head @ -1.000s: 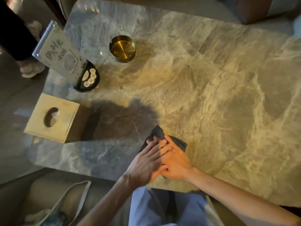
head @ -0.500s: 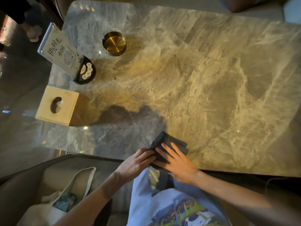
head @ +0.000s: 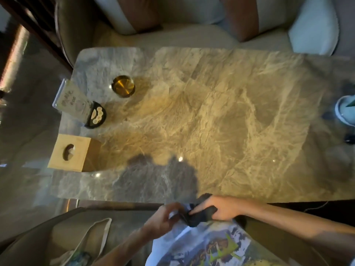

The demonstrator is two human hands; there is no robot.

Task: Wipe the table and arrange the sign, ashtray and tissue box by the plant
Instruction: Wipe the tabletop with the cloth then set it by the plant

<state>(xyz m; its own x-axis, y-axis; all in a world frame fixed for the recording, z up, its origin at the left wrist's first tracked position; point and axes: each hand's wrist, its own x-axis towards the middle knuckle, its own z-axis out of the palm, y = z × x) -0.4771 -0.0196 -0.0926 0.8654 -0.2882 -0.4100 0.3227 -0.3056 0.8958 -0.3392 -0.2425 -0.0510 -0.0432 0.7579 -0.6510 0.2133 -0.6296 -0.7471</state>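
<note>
Both hands hold a dark crumpled cloth [head: 199,217] at the near edge of the grey-and-tan veined marble table [head: 211,121], mostly off the top and over the person's lap; one corner of the cloth pokes up over the table's rim. The right hand [head: 221,209] has its fingers curled round the cloth's right part; the left hand [head: 163,217] is smeared by blur, yet its fingers bend inward and pinch the cloth's left end.

The three things to be arranged stand at the table's left end, each apart from the others; the round brass ashtray [head: 123,86] sits farthest from the person; nearer and to its left, the clear rectangular sign [head: 74,98] with handwriting leans in a round black base; nearer again, at the left rim, stands the square pale wooden tissue box [head: 71,152] with an oval opening on top. A pale round plant pot [head: 343,110] with a green leaf shows at the table's right end, cut by the frame, well apart from all three.

A dark shadow lies across the near middle of the marble; beyond the table are brown and pale cushions [head: 242,18]; a cream tote bag [head: 96,239] rests at lower left; a printed white shirt [head: 201,246] fills the bottom centre.
</note>
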